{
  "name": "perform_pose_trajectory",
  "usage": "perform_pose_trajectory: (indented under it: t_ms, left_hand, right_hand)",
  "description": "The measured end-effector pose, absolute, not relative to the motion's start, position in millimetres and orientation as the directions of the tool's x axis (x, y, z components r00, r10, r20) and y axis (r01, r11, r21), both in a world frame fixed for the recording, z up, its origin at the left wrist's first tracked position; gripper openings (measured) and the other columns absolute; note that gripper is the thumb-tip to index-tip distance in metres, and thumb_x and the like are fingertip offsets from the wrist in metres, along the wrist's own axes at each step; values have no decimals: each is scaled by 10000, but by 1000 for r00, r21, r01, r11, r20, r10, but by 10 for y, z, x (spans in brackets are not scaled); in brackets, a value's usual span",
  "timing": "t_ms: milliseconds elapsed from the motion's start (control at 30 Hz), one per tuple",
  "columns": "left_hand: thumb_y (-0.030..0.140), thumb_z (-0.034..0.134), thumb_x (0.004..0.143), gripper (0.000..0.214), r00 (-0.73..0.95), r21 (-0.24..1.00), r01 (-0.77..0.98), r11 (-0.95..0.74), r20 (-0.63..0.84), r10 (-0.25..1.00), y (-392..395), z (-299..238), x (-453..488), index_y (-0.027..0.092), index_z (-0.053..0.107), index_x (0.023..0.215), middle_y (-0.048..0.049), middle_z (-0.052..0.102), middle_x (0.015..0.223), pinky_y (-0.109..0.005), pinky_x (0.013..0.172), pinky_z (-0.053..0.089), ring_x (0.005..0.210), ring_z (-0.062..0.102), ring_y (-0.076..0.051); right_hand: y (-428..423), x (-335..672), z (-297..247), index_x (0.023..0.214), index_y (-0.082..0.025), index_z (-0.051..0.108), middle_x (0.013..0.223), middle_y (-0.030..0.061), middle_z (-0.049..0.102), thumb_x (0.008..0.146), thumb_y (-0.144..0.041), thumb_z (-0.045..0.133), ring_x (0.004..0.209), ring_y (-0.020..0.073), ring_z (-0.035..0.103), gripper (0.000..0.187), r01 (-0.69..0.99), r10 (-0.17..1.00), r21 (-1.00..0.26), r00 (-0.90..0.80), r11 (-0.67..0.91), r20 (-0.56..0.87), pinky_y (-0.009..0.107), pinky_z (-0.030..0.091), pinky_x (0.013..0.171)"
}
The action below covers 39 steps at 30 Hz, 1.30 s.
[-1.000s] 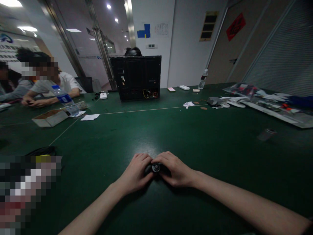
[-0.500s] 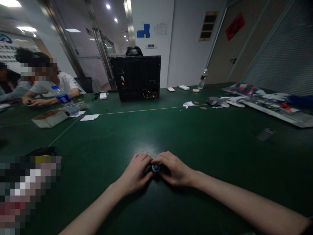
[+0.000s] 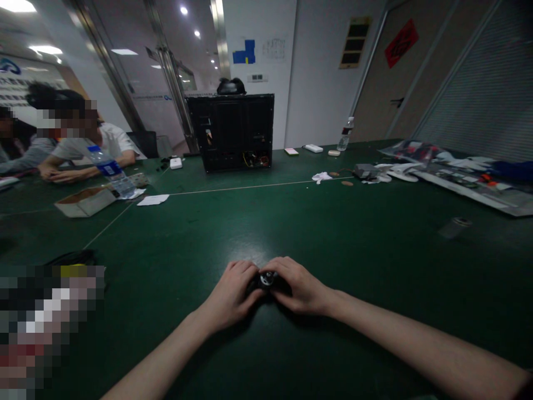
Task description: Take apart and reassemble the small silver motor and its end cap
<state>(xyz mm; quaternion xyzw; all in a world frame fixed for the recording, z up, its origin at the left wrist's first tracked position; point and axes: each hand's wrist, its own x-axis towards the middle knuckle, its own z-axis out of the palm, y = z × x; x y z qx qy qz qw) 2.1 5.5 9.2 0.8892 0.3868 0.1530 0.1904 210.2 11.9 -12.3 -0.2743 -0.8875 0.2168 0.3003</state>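
A small dark round part with a silvery centre rests on the green table right in front of me. My left hand curls around its left side, fingers bent over it. My right hand is wrapped around its right side, with the thumb and fingers pinching it. Most of the part is hidden under my fingers.
A black computer case stands at the far middle. At far left are seated people, a cardboard box, a lying water bottle and paper. Flat panels and clutter lie at right; a small dark cylinder lies nearer.
The small part has tilted slightly between my fingers and my right hand has shifted a little over it. Both hands stay in the same spot.
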Motion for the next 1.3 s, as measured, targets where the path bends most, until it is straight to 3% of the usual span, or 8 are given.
perform_pose_trajectory:
  t_ms: [600, 1300]
  left_hand:
    - [267, 517, 897, 111, 628, 452, 646, -615, 145, 765, 52, 61, 16, 201, 543, 983, -48, 588, 979, -401, 875, 379, 935, 512, -225]
    - [302, 573, 843, 203, 627, 451, 644, -617, 150, 765, 66, 83, 31, 202, 551, 1018, -54, 588, 984, -401, 868, 385, 936, 523, -238]
  right_hand:
    - [128, 2100, -149, 1183, -165, 469, 1081, 77, 600, 744, -120, 594, 957, 172, 569, 459, 338, 718, -689, -580, 641, 384, 320, 448, 859]
    - [129, 2111, -155, 1204, -169, 456, 1125, 89, 579, 749, -109, 607, 1014, 184, 550, 483, 343, 682, -646, -617, 682, 393, 350, 430, 904]
